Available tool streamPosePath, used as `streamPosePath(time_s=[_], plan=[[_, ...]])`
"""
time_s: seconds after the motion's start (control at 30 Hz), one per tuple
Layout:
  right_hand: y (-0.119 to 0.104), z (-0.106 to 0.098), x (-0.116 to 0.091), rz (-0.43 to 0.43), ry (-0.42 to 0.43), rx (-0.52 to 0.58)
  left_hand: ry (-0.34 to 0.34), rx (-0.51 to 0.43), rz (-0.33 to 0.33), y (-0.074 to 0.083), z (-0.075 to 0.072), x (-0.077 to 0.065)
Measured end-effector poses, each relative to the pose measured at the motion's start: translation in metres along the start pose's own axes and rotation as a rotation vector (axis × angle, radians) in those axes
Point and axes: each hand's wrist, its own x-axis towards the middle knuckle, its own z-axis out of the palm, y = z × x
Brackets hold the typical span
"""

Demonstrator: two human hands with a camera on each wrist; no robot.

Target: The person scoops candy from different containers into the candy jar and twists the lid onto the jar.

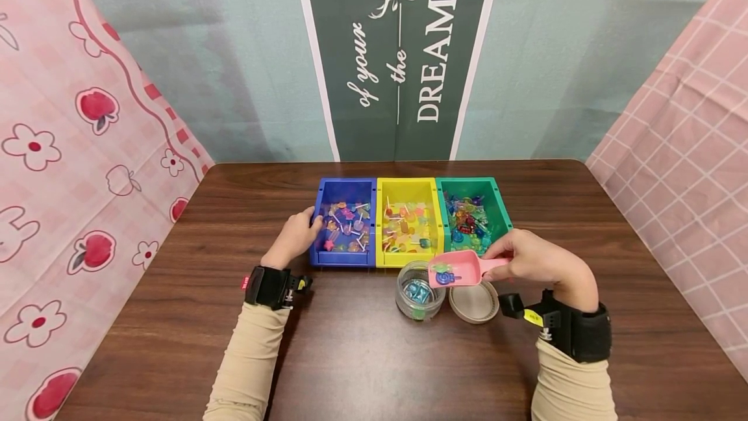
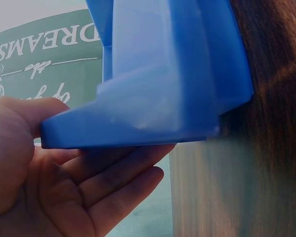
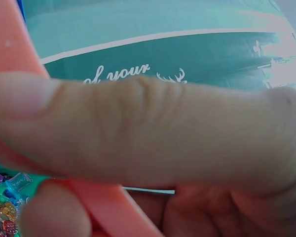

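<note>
My left hand point(image 1: 297, 236) grips the left wall of the blue bin point(image 1: 343, 258); in the left wrist view its thumb lies on one side of the wall and its fingers on the other. Inside that bin are small lollipop and candy-shaped charms. My right hand point(image 1: 534, 257) pinches the handle of a pink scoop point(image 1: 467, 265), the thumb pressed along it in the right wrist view. The scoop carries a blue lollipop charm point(image 1: 445, 277) and a pale green piece. Its bowl overlaps the rim of a clear jar point(image 1: 403, 297) in the head view. Shiny blue pieces point(image 1: 417, 292) lie in the jar.
Joined to the blue bin are a yellow bin point(image 1: 407, 190) and a green bin point(image 1: 467, 186), both holding colourful charms. A round lid point(image 1: 474, 307) lies beside the jar, partly under the scoop. The brown table point(image 1: 362, 369) ends at a curtain behind the bins.
</note>
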Motion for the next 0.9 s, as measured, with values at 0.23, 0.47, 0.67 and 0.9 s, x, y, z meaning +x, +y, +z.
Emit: streamPosePath(time_s=[0.23,0.47,0.67,0.9], plan=[[-0.002,0.001,0.0,0.035,0.044,-0.007,0.0,0.006,0.002,0.001,-0.001,-0.001],[-0.007,0.001,0.001,0.047,0.083,-0.013,-0.003,0.005,0.004,0.0,0.0,-0.001],[-0.013,0.003,0.002,0.055,0.123,-0.023,0.001,0.011,0.005,-0.001,0.0,-0.001],[-0.017,0.003,0.002,0.046,0.14,-0.046,0.013,0.012,0.007,-0.001,0.001,0.0]])
